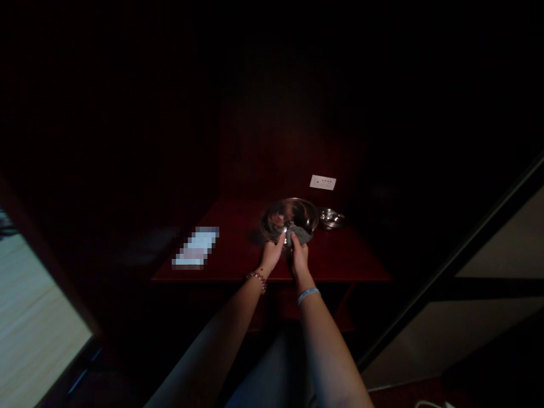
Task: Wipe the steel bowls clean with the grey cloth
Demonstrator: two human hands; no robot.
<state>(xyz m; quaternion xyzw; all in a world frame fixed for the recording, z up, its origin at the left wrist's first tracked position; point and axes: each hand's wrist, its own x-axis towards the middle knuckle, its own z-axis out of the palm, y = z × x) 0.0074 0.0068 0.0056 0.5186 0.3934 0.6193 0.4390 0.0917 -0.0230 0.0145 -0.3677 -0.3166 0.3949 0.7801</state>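
A shiny metal bowl (289, 211) is held up in front of me, its inside tilted towards me, above a dark red desk. My left hand (272, 253) grips the near left rim, with the thumb over the edge. At the near right rim, my right hand (300, 249) is closed on a grey cloth (301, 234), which lies against the bowl's inside. The fingers under the bowl are hidden. Just right of the bowl stand smaller metal bowls (331, 219), seemingly stacked.
The dark red desk (238, 266) ends in a front edge near my wrists. A pixelated flat item (196, 247) lies at its left. On the back panel is a white socket plate (323, 182). Dark walls flank both sides.
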